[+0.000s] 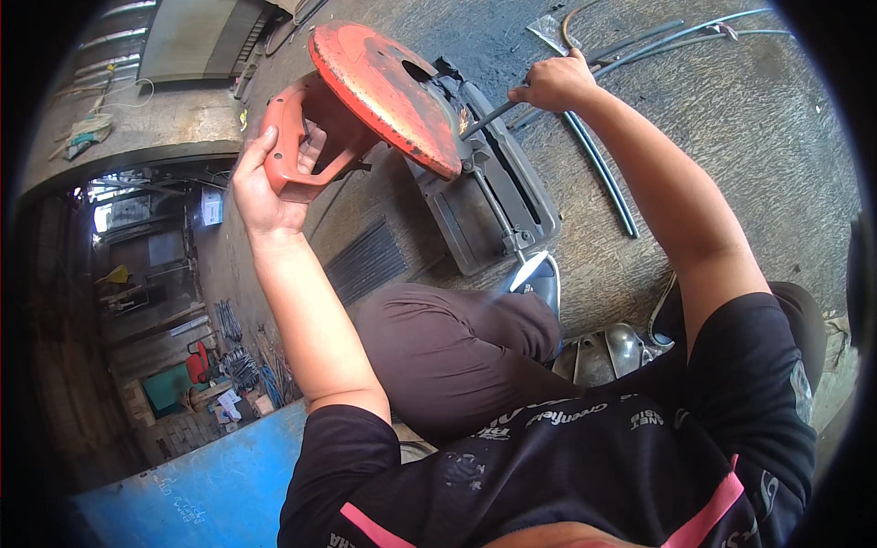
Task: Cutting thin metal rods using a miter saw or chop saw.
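Observation:
My left hand point(265, 187) is wrapped round the red handle point(290, 137) of a chop saw, whose worn round red blade guard point(379, 96) tilts over its grey base point(484, 219). My right hand point(559, 84) grips a dark metal rod point(491, 120) that slants down to the saw beside the guard's edge. Small orange sparks show where the rod meets the saw. The guard hides most of the blade. A threaded vise screw point(493, 203) runs along the base toward me.
Long thin rods point(603, 173) and a bluish tube point(694, 27) lie on the floor at the right. Dark powder point(489, 41) is spread behind the saw. A bundle of dark rods point(365, 260) lies left of the base. My shoe point(546, 283) is close to the base; a blue sheet point(219, 484) is at lower left.

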A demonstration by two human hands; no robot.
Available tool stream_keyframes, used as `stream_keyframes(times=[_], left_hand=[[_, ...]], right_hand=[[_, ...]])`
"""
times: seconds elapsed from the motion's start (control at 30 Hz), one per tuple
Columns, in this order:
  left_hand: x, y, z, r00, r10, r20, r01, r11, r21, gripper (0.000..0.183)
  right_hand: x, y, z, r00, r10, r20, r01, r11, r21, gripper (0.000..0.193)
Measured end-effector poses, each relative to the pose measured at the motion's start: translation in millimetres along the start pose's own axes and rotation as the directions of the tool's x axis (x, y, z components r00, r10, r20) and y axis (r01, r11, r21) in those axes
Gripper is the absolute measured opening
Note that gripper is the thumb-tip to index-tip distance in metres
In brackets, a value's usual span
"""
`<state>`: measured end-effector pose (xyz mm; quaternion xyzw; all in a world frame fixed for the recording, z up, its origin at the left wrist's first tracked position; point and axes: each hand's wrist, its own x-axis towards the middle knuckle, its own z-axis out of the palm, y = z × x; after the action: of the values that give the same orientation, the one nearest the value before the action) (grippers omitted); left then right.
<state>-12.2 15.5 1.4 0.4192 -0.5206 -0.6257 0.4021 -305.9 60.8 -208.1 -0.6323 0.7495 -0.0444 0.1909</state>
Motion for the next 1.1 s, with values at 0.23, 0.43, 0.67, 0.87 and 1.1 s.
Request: stream_keyframes(times=[0.23, 0.43, 0.67, 0.87, 1.1], left_hand=[[1, -1, -2, 1.0, 0.007, -0.013, -0.007, 1.0, 0.03, 0.049], [2, 0, -4, 1.0, -0.006, 0.001, 0.006, 1.0, 0.024, 0.049], [2, -1, -4, 1.0, 0.014, -0.01, -0.013, 0.999, 0.051, 0.049], [2, -1, -3, 1.0, -0.011, -0.018, 0.012, 0.999, 0.033, 0.05], [3, 0, -8, 0.999, -0.031, -0.009, 0.032, 0.999, 0.034, 0.05]], right_hand=[[-1, -2, 0, 1.0, 0.011, -0.006, -0.011, 1.0, 0.0, 0.055], [-2, -2, 0, 1.0, 0.006, -0.009, -0.006, 1.0, -0.007, 0.054], [-2, -2, -2, 1.0, 0.013, -0.007, -0.013, 1.0, 0.0, 0.053], [-3, -1, -2, 1.0, 0.002, -0.008, -0.002, 1.0, -0.007, 0.054], [3, 14, 34, 0.994, 0.059, 0.092, -0.069, 0.991, 0.11, 0.057]])
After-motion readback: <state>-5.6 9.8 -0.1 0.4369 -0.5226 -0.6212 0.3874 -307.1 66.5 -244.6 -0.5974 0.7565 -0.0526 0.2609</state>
